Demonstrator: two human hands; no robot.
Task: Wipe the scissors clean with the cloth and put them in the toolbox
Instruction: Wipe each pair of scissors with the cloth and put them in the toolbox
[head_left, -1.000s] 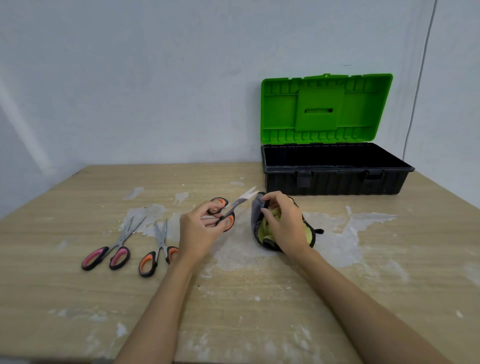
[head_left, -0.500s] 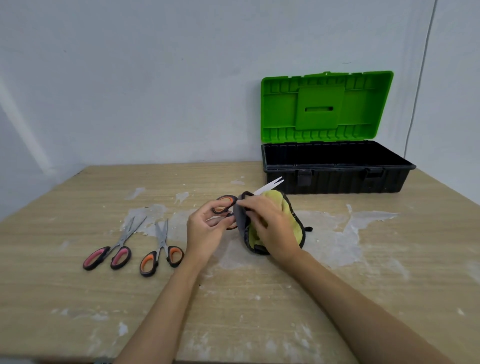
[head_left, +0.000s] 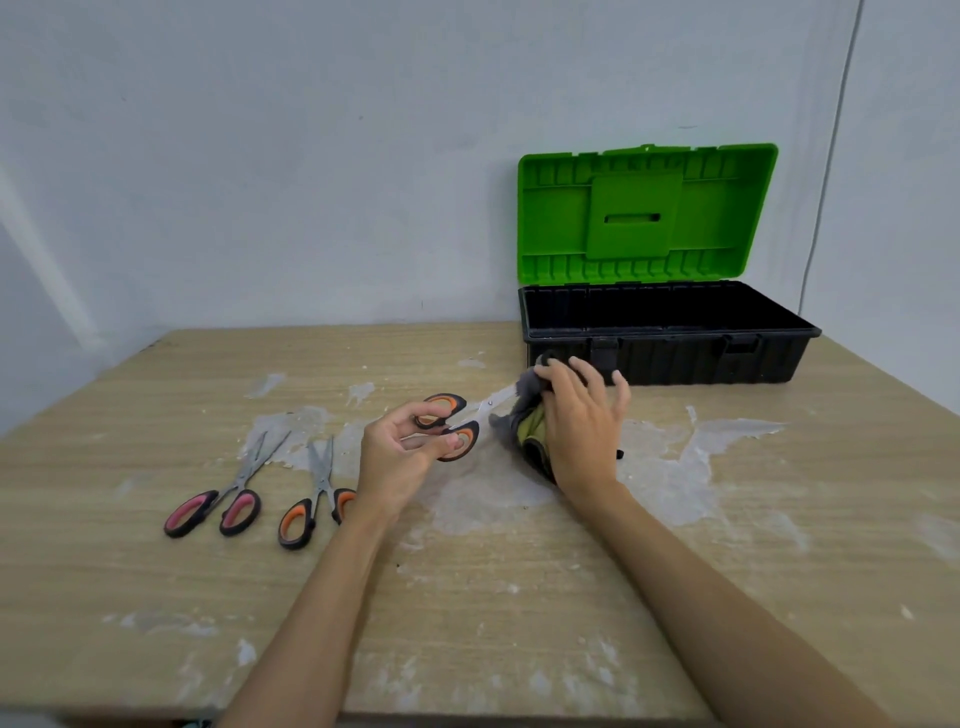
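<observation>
While left hand (head_left: 400, 457) pinches scissors (head_left: 451, 425) by handles, right hand (head_left: 582, 426) squeezes cloth (head_left: 525, 415) round blades to rub dirt off.

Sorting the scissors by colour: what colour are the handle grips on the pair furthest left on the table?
Pink grips with black rims, seen in the head view.

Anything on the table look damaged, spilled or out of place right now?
Only the wooden table: pale whitish patches and flecks mar its surface, densest around the grey-and-yellow cloth. Whether they are worn finish or dried residue is unclear. The green-lidded black toolbox stands open, and nothing looks knocked over.
</observation>
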